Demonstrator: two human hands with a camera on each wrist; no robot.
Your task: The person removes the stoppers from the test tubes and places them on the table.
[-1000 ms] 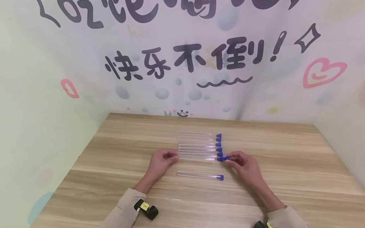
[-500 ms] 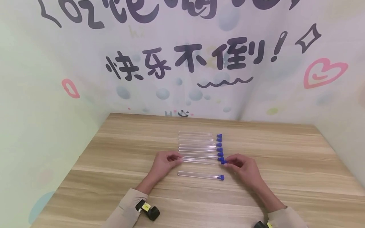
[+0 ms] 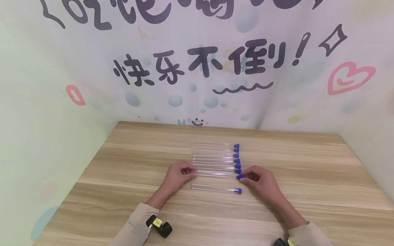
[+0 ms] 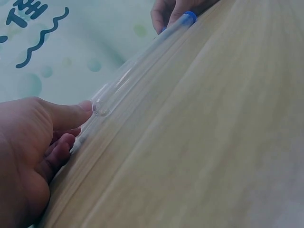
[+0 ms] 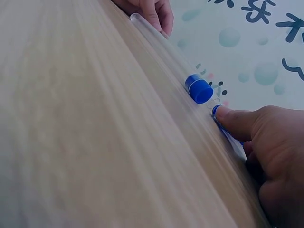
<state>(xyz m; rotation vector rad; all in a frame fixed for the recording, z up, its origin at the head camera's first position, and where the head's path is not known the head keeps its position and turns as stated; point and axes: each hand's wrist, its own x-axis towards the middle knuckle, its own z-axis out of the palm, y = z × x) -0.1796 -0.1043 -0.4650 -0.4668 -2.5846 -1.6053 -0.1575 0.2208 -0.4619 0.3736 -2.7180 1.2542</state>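
In the head view my left hand (image 3: 176, 177) pinches the rounded left end of a clear test tube (image 3: 217, 174) lying on the table. At the tube's right end, my right hand (image 3: 261, 180) pinches a small blue stopper (image 3: 239, 177) between thumb and fingers. Whether the stopper sits inside the tube mouth, I cannot tell. Nearer to me lies another test tube with a blue stopper (image 3: 238, 191) on its end; in the right wrist view this blue stopper (image 5: 199, 89) shows large. Beyond the held tube, several clear test tubes (image 3: 212, 156) lie in parallel.
A column of several blue stoppers (image 3: 236, 155) lies along the right ends of the far tubes. The wood-grain table (image 3: 147, 143) meets a printed white cloth backdrop (image 3: 172, 106) at its far edge. A small black camera (image 3: 160, 226) is strapped to the left wrist.
Both hands have moved slightly toward me, bringing the held tube away from the row. My right hand has moved left with the stopper, up to the tube's open end.
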